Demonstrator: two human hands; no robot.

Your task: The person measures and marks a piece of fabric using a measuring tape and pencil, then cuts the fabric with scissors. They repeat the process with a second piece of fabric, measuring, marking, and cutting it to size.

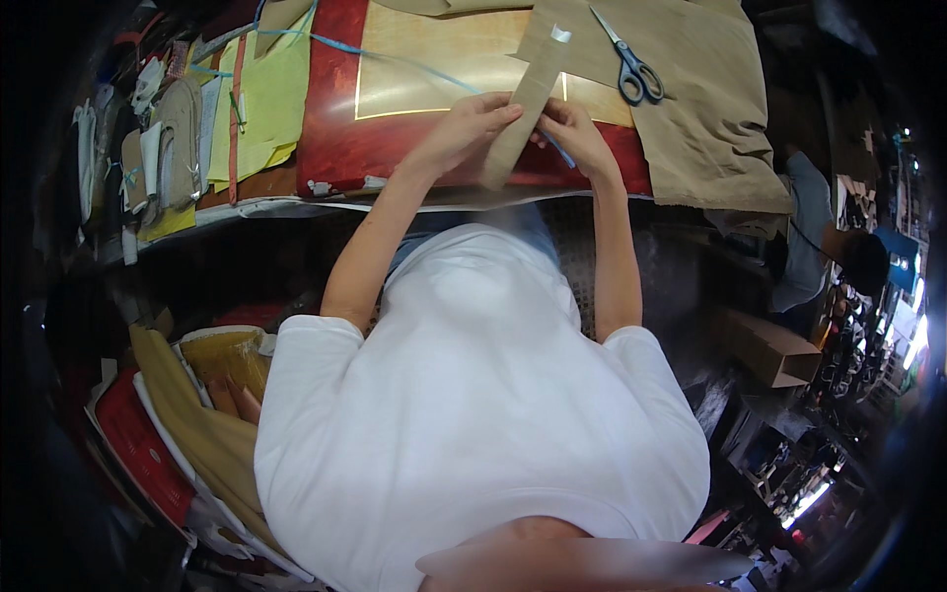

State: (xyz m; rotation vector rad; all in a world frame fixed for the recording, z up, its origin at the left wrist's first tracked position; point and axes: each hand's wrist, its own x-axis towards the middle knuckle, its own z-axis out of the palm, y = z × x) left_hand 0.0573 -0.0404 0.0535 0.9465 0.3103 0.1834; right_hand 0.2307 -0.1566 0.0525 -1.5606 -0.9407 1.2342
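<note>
My left hand (pixel 472 128) pinches a long tan strip (pixel 533 94), its thumb lying on the left edge. The strip looks like cloth or paper, slants up to the right, and has a whitish far end. Close against its other edge, my right hand (pixel 580 136) is closed with fingertips together at a thin blue cord (pixel 559 151), whose short end sticks out below. From the far left a blue line runs across the table toward my hands, partly hidden behind them. Scissors (pixel 636 74) with dark handles lie beyond my right hand, blades a little apart.
A red and cream glossy sheet (pixel 330 128) covers the worktable. Brown fabric (pixel 705 118) drapes over its right side. Yellow sheets (pixel 258 104) and a red strip (pixel 237 128) lie left, beside rolled materials (pixel 178 128). Another person (pixel 804 227) is at the right; a cardboard box (pixel 774 350) stands lower.
</note>
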